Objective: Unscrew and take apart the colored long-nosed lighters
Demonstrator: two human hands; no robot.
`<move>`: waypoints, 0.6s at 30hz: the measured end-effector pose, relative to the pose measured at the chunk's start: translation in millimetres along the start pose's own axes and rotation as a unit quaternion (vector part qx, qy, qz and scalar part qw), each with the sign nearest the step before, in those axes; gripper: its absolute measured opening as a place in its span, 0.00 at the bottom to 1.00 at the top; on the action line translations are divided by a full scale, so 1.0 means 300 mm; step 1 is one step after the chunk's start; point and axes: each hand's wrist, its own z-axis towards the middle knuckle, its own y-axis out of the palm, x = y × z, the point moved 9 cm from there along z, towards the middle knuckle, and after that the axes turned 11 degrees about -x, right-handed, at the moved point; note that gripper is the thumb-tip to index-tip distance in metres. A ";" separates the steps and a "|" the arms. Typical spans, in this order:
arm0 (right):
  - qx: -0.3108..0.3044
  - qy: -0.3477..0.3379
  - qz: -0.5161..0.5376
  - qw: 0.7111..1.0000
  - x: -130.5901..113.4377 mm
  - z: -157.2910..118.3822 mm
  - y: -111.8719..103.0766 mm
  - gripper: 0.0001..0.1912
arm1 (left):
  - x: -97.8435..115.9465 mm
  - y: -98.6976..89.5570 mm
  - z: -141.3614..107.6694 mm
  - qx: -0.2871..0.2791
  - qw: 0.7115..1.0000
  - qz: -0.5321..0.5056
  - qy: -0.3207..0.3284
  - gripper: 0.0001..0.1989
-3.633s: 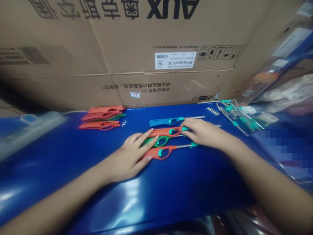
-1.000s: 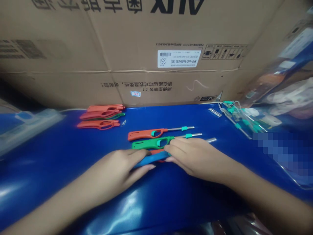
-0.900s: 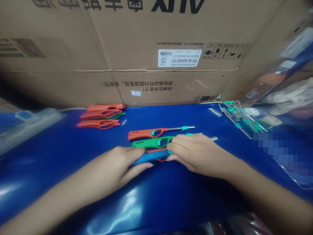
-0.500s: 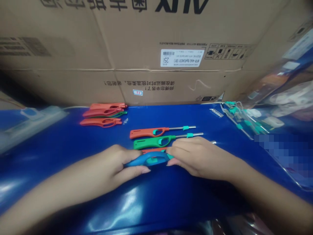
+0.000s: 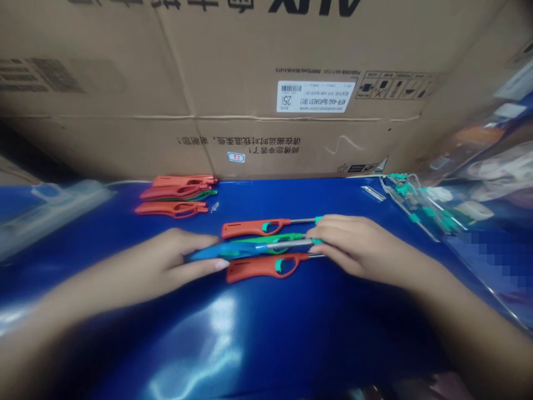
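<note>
A blue long-necked lighter [image 5: 245, 250] is held level between both hands above the table. My left hand [image 5: 179, 258] is closed round its blue handle, thumb and forefinger along the sides. At the other end, the fingers of my right hand [image 5: 347, 241] pinch the metal tube near a teal collar. Directly beneath lies a green lighter [image 5: 266, 240], partly covered by the blue one. An orange lighter [image 5: 254, 228] rests beyond it and another orange lighter [image 5: 262, 268] lies nearer me; my right hand hides their tips.
Orange and green lighter handles [image 5: 179, 191] are stacked at the back left of the blue table [image 5: 266, 339]. Metal tubes with teal parts [image 5: 416, 205] lie at the right, near a small metal piece [image 5: 373, 193]. A large cardboard box [image 5: 233, 66] walls off the back.
Both hands have moved apart and slightly away from me. The right hand has shifted along to the tube, now exposed, and the near orange lighter has come into view.
</note>
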 end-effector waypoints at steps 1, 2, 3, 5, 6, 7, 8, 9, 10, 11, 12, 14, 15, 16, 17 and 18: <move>0.001 -0.009 0.005 1.000 -0.010 0.001 0.000 0.14 | 0.016 0.028 0.011 -0.031 0.999 0.006 0.006 0.13; -0.001 -0.012 0.005 1.000 -0.014 0.003 0.003 0.15 | 0.030 0.049 0.019 -0.052 0.998 0.016 0.012 0.13; -0.007 -0.007 0.002 1.000 -0.011 0.005 0.010 0.15 | 0.040 0.057 0.024 -0.055 0.998 0.029 0.014 0.14; -0.007 0.028 -0.018 0.999 0.015 0.008 0.017 0.15 | 0.052 0.039 0.031 -0.013 0.998 0.063 0.012 0.16; 0.007 0.054 -0.031 0.998 0.033 0.007 0.012 0.14 | 0.055 0.027 0.035 0.008 0.996 0.084 0.011 0.18; 0.033 0.079 -0.046 0.995 0.049 0.004 0.000 0.15 | 0.055 0.014 0.041 0.027 0.994 0.106 0.010 0.19; 0.070 0.100 -0.059 0.991 0.057 -0.002 -0.018 0.16 | 0.052 0.001 0.051 0.041 0.991 0.126 0.009 0.20; 0.110 0.111 -0.061 0.986 0.057 -0.008 -0.037 0.18 | 0.048 -0.011 0.066 0.052 0.988 0.145 0.009 0.22; 0.142 0.108 -0.052 0.983 0.046 -0.012 -0.049 0.19 | 0.040 -0.022 0.085 0.060 0.985 0.162 0.010 0.23; 0.156 0.094 -0.032 0.983 0.028 -0.010 -0.049 0.18 | 0.030 -0.032 0.109 0.066 0.982 0.175 0.013 0.24; 0.148 0.071 -0.009 0.986 0.003 0.000 -0.037 0.17 | 0.016 -0.040 0.138 0.068 0.981 0.184 0.017 0.25; 0.074 0.021 0.019 0.997 -0.056 0.031 0.024 0.19 | -0.018 -0.046 0.206 0.061 0.979 0.194 0.023 0.25; 0.029 0.003 0.025 0.999 -0.082 0.045 0.062 0.21 | -0.036 -0.045 0.241 0.056 0.979 0.194 0.026 0.25; -0.012 -0.005 0.029 1.000 -0.099 0.054 0.098 0.22 | -0.050 -0.043 0.274 0.054 0.980 0.187 0.030 0.25; -0.043 -0.003 0.035 0.998 -0.105 0.060 0.127 0.22 | -0.059 -0.038 0.304 0.053 0.983 0.174 0.038 0.24; -0.064 0.003 0.042 0.997 -0.105 0.063 0.148 0.22 | -0.059 -0.035 0.326 0.061 0.984 0.160 0.048 0.24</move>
